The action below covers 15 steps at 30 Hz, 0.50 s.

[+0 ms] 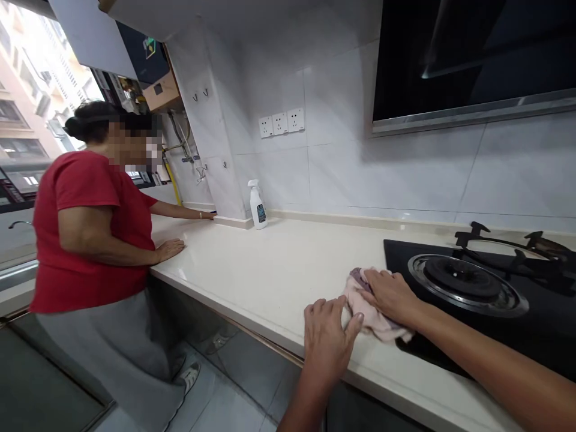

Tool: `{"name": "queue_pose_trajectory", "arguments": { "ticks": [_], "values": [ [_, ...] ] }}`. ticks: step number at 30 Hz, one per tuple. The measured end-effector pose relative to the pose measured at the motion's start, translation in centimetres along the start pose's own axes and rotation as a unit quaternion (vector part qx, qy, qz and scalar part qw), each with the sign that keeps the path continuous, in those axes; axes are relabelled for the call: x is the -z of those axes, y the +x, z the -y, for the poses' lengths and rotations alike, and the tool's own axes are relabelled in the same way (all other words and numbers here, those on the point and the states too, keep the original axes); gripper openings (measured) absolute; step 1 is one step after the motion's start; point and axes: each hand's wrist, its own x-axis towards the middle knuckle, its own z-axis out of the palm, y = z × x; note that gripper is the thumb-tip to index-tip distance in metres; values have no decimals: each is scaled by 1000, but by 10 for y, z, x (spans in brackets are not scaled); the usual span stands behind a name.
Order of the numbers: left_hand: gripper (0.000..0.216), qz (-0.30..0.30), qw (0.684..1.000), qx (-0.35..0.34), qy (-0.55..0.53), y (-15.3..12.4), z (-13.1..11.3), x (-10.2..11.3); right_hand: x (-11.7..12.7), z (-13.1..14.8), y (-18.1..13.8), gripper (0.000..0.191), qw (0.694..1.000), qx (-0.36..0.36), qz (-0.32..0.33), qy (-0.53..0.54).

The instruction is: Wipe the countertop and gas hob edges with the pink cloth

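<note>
A pink and purple cleaning cloth [366, 309] lies bunched on the white countertop [288, 264], against the left edge of the black gas stove [400, 258]. My right hand [391, 294] presses down on the cloth, its fingers over the top and partly hidden in the folds. Just left of it, my left hand [327, 336] rests at the counter's front edge with fingers and thumb apart, holding nothing. Its fingertips are close to the cloth; whether they touch it I cannot tell.
A white spray bottle [258, 205] stands by the wall column. At the left, a person in a red shirt [90, 228] leans with both hands on the counter. A metal burner ring [468, 285] and a loose-looking black pot support [517, 258] are on the stove. A dark range hood [472, 60] hangs above.
</note>
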Motion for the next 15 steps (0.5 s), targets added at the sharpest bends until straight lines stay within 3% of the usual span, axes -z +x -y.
{"name": "queue_pose_trajectory", "arguments": {
  "ticks": [5,8,11,15],
  "values": [
    [41,-37,999,12,-2,0,9,-18,-15,-22,72,42,996,-88,9,6],
    [47,-61,997,34,15,-2,11,-26,-20,-20,98,46,994,-110,7,14],
    [52,-83,994,58,30,-2,7,-24,-20,1,107,47,995,-88,11,33],
    [45,-109,991,77,22,-2,-4,-9,-17,57,98,45,997,7,25,77]
  ]
}}
